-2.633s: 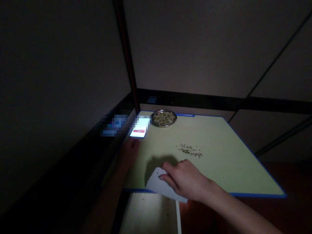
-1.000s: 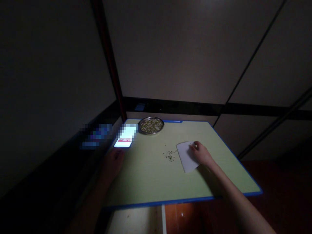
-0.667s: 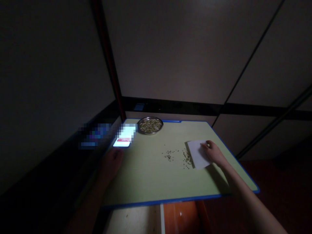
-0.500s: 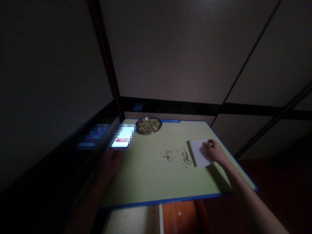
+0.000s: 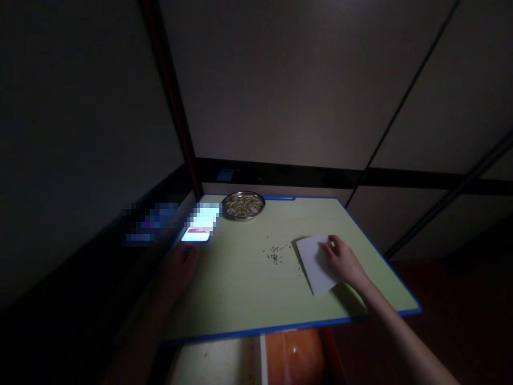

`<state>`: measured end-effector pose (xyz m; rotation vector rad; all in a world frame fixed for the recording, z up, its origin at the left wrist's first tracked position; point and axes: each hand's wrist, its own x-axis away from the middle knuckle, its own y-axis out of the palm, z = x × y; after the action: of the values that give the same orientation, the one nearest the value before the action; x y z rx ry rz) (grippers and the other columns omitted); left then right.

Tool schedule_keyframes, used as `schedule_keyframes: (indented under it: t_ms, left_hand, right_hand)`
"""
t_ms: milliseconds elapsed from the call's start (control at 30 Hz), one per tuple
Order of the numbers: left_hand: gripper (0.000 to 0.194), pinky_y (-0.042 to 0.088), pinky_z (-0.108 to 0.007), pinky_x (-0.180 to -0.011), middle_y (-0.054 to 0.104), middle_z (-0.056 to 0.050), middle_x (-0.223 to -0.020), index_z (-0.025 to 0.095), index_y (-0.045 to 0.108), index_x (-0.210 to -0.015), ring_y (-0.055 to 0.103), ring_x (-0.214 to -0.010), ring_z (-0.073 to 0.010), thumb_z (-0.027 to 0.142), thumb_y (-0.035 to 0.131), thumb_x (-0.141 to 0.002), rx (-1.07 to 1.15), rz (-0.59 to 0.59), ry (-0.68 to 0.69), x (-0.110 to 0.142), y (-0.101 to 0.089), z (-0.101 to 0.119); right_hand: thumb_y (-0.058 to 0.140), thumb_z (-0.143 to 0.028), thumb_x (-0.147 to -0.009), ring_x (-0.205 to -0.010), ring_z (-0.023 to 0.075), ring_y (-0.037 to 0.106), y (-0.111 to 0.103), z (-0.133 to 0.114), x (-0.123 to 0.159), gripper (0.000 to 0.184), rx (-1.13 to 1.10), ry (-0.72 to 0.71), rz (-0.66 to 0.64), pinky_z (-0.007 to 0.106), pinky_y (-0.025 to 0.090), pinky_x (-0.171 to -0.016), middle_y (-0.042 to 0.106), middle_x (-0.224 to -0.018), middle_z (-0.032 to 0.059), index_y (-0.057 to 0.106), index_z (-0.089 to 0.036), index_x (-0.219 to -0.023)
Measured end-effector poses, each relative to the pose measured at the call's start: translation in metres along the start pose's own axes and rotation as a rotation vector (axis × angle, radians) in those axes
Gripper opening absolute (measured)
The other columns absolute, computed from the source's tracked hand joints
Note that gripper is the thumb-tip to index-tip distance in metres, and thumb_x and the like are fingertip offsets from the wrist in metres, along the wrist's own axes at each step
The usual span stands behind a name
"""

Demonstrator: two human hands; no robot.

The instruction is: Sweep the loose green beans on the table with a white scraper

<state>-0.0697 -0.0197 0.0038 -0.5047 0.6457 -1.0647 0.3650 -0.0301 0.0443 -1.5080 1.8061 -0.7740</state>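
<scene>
My right hand point(image 5: 340, 261) is closed on a folded white paper point(image 5: 316, 264), gripping it by its right side. The paper is tilted over the table, its left edge beside and partly over some small greenish seeds. Left of it, a loose cluster of seeds point(image 5: 274, 255) lies on the pale green tabletop point(image 5: 240, 299). A round metal plate point(image 5: 243, 206) holding many such seeds stands at the far left. In dim light, my left hand point(image 5: 180, 264) rests by the table's left side, just below a lit phone point(image 5: 196, 234). Its fingers look curled; anything in them is hidden.
The table has a blue rim point(image 5: 296, 327). Beneath its front edge are a pale wooden surface point(image 5: 220, 358) and an orange object point(image 5: 294, 355). A wall point(image 5: 272, 96) rises behind the table, and a dark ledge with a blurred reflection point(image 5: 154, 219) runs along the left.
My right hand has brought the paper to the left and nearer to me, so it now covers most of the right-hand seed group. My left hand stays by the phone.
</scene>
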Motion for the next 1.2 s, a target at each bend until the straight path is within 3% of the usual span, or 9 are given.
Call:
schedule_keyframes:
  t_ms: [400, 767, 1033, 1200]
  left_hand:
    - [0.034, 0.049, -0.031, -0.068, 0.071, -0.006, -0.083, 0.02, 0.064, -0.087, 0.066, -0.078, -0.0237, 0.048, 0.045, -0.082, -0.029, -0.011, -0.01, -0.001, 0.0, -0.004]
    - [0.03, 0.05, -0.031, -0.072, 0.071, -0.006, -0.084, 0.021, 0.063, -0.084, 0.066, -0.081, -0.024, 0.046, 0.046, -0.081, -0.017, 0.002, -0.004, 0.0, 0.0, -0.002]
    - [0.035, 0.049, -0.033, -0.07, 0.071, -0.008, -0.084, 0.019, 0.063, -0.086, 0.066, -0.08, -0.025, 0.048, 0.044, -0.081, -0.025, -0.004, -0.011, -0.002, 0.001, -0.005]
    - [0.035, 0.049, -0.032, -0.071, 0.071, -0.008, -0.086, 0.019, 0.064, -0.087, 0.066, -0.082, -0.0246, 0.047, 0.045, -0.081, -0.001, -0.004, 0.003, 0.001, -0.002, -0.001]
  right_hand:
    - [0.045, -0.039, -0.093, -0.086, 0.0227, 0.067, 0.02, -0.003, -0.014, 0.035, 0.045, 0.04, -0.013, 0.029, 0.045, -0.071, 0.072, -0.096, 0.0142, 0.06, -0.015, -0.112]
    - [0.045, -0.04, -0.093, -0.089, 0.0244, 0.065, 0.005, 0.019, -0.028, 0.038, 0.122, 0.093, 0.003, 0.03, 0.044, -0.072, 0.071, -0.098, 0.0164, 0.061, -0.013, -0.113]
    - [0.045, -0.038, -0.094, -0.088, 0.0215, 0.065, 0.025, -0.01, -0.036, 0.035, 0.057, 0.081, 0.06, 0.027, 0.044, -0.071, 0.071, -0.102, 0.0138, 0.06, -0.014, -0.115]
    - [0.046, -0.036, -0.094, -0.094, 0.0221, 0.065, 0.031, -0.012, -0.04, 0.035, 0.075, 0.104, 0.072, 0.027, 0.044, -0.076, 0.07, -0.107, 0.0158, 0.059, -0.014, -0.117]
